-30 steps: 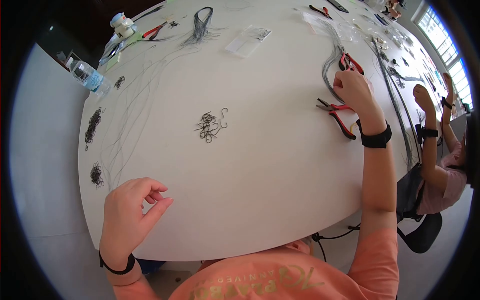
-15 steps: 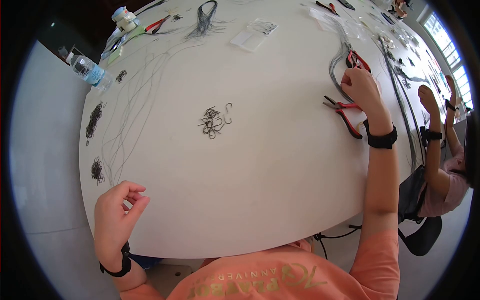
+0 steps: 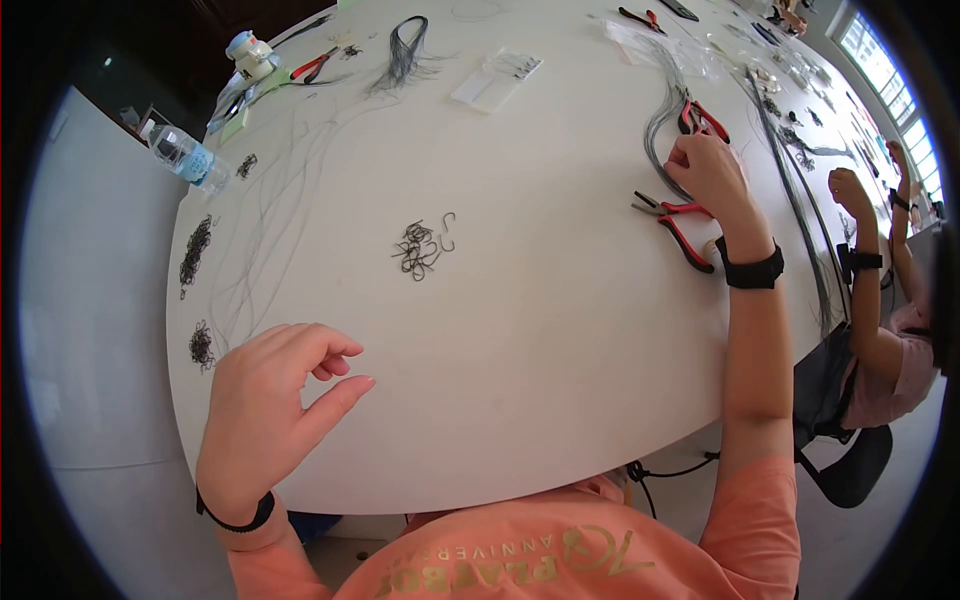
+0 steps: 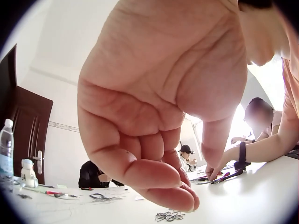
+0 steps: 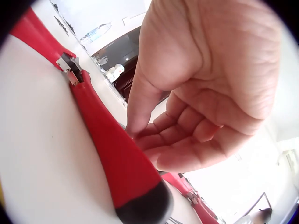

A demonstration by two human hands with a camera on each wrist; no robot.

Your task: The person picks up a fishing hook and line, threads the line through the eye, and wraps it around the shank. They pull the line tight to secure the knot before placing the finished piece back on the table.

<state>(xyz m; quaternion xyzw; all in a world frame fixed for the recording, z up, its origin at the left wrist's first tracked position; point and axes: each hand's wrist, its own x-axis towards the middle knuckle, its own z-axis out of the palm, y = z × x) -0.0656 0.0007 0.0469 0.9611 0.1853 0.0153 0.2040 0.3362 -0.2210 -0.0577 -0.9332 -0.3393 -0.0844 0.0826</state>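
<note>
In the head view my left hand [image 3: 270, 410] hovers over the table's near left, thumb apart from loosely curled fingers. Its palm [image 4: 163, 60] shows nothing held in the left wrist view. My right hand [image 3: 712, 180] is at a bundle of thin grey strands [image 3: 652, 135], between two red-handled pliers. The nearer pliers [image 3: 680, 238] lie with handles spread; the farther pair [image 3: 703, 120] is just beyond my knuckles. A red handle [image 5: 112, 140] hides my right thumb tip, so I cannot tell whether it pinches a strand. Dark fish hooks [image 3: 416, 250] lie heaped mid-table.
Along the left edge are further hook piles [image 3: 196, 250], loose strands [image 3: 265, 230] and a water bottle [image 3: 188, 158]. A clear plastic case [image 3: 498, 80] and looped strand bundle [image 3: 405, 55] lie at the back. Another person's arm [image 3: 860, 220] is at right.
My left hand drew back left, then came forward and right again, its thumb and fingers now wider apart. The right hand stays by the pliers and strands.
</note>
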